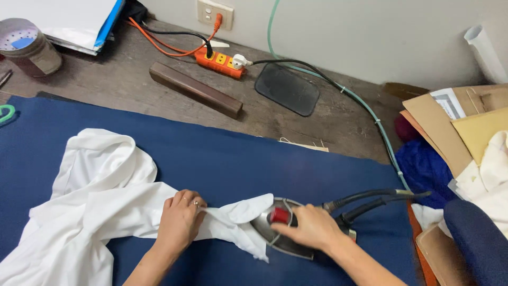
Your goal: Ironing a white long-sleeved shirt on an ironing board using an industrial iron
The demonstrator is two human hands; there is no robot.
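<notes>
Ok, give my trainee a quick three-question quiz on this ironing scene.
1. True or false: the right hand grips the iron.
2. What does the left hand press flat? A) white garment B) brown cardboard C) wooden block
3. What colour is the cloth covering the table?

Key: 1 true; 2 A, the white garment; 3 dark blue.

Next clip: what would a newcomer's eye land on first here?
The white garment spread over the blue pad, with the left hand pressing it flat at centre. Beside it, the right hand grips a grey iron on the cloth's tip. An orange power strip lies behind.
</notes>
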